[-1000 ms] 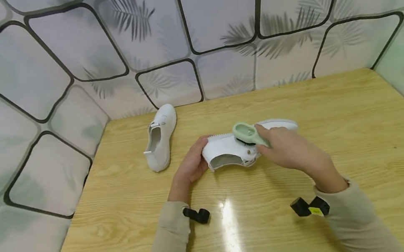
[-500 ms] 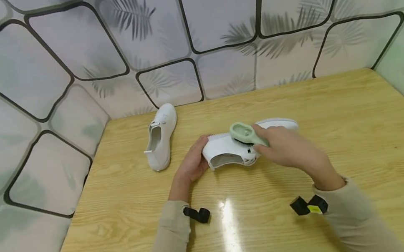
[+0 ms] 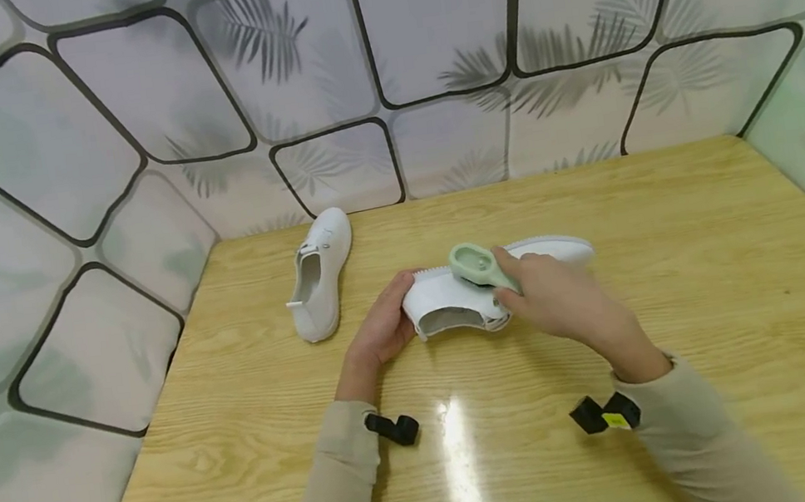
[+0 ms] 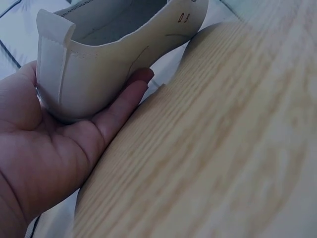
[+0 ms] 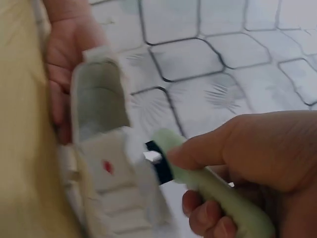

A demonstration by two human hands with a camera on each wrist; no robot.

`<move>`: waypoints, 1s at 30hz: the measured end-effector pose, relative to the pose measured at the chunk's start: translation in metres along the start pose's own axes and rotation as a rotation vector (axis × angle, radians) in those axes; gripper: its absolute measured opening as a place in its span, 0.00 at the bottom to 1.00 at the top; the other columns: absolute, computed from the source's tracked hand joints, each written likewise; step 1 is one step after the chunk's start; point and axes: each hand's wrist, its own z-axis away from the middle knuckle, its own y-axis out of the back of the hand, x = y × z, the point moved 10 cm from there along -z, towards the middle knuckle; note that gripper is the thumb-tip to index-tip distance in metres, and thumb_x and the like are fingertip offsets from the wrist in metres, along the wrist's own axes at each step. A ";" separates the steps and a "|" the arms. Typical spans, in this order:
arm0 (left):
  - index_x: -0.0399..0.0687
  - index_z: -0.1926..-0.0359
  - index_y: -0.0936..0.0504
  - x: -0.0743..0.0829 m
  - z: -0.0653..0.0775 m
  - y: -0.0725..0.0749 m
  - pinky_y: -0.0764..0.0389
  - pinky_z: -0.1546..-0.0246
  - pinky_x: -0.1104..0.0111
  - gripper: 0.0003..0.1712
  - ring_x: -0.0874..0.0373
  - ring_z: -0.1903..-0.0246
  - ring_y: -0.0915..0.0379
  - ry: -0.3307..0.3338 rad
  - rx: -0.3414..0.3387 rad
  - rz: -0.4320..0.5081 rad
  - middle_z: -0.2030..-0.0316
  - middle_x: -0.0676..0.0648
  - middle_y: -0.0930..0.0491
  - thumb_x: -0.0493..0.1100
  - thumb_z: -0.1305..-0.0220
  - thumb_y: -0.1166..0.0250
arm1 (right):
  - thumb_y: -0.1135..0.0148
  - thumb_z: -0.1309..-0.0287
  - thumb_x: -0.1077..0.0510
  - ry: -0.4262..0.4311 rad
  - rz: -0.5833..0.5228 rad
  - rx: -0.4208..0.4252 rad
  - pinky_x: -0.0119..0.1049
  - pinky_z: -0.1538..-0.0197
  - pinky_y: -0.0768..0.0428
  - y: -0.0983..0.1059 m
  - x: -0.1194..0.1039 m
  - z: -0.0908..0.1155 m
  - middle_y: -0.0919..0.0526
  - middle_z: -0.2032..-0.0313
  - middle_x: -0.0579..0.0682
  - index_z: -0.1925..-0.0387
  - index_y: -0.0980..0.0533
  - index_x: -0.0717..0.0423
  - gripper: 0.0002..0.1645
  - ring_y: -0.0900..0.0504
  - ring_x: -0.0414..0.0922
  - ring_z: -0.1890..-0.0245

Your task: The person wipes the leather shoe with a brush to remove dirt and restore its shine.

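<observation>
A white shoe point(image 3: 438, 293) is tipped on its side above the table, its opening facing the person and its toe pointing right. My left hand point(image 3: 385, 324) grips it round the heel; in the left wrist view the fingers point(image 4: 119, 106) curl beneath the heel. My right hand point(image 3: 562, 294) holds a pale green brush point(image 3: 478, 263) by its handle, thumb or finger along the back of the head. Dark bristles point(image 5: 159, 162) meet the side of the shoe in the right wrist view. Part of the shoe's front is hidden behind the right hand.
A second white shoe point(image 3: 322, 273) lies upright on the wooden table point(image 3: 244, 438), left of the hands, toe toward the patterned wall point(image 3: 449, 136). Walls bound the table at the back and both sides. Small black cameras sit on both wrists.
My right hand has slid the brush a little leftward along the shoe's side, toward the heel. The left hand and the held shoe stay practically still.
</observation>
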 end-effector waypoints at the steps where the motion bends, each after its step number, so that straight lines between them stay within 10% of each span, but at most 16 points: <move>1: 0.46 0.41 0.32 0.000 0.000 0.000 0.21 0.57 0.70 0.19 0.60 0.54 0.26 0.000 0.001 -0.003 0.50 0.48 0.27 0.50 0.19 0.61 | 0.47 0.28 0.53 0.012 0.001 0.003 0.38 0.68 0.28 -0.003 -0.003 -0.002 0.19 0.58 0.63 0.27 0.46 0.69 0.38 0.28 0.45 0.72; 8: 0.46 0.41 0.32 -0.002 0.000 -0.001 0.21 0.58 0.70 0.19 0.60 0.54 0.26 0.014 -0.007 -0.012 0.49 0.47 0.28 0.50 0.19 0.61 | 0.46 0.29 0.53 0.041 -0.035 -0.083 0.40 0.64 0.29 -0.012 -0.010 0.002 0.20 0.63 0.55 0.27 0.44 0.67 0.38 0.31 0.42 0.76; 17: 0.45 0.40 0.33 -0.001 0.000 0.000 0.20 0.59 0.70 0.19 0.59 0.55 0.25 0.013 0.004 0.002 0.50 0.46 0.27 0.50 0.19 0.61 | 0.47 0.28 0.52 0.034 -0.006 -0.001 0.37 0.68 0.27 -0.009 -0.010 -0.006 0.20 0.53 0.65 0.27 0.46 0.71 0.39 0.27 0.44 0.71; 24: 0.48 0.40 0.33 -0.002 -0.001 -0.002 0.20 0.59 0.70 0.18 0.60 0.55 0.25 0.021 -0.012 0.001 0.50 0.48 0.28 0.51 0.19 0.60 | 0.46 0.29 0.54 0.009 -0.027 -0.050 0.38 0.71 0.32 -0.007 -0.006 0.002 0.21 0.67 0.55 0.27 0.44 0.68 0.37 0.34 0.42 0.79; 30: 0.47 0.41 0.32 -0.001 0.000 0.002 0.20 0.58 0.69 0.19 0.60 0.54 0.25 0.013 0.010 0.010 0.50 0.47 0.27 0.51 0.19 0.60 | 0.48 0.27 0.53 0.044 -0.010 0.002 0.37 0.67 0.28 -0.011 -0.015 -0.009 0.19 0.56 0.63 0.27 0.46 0.72 0.38 0.28 0.44 0.71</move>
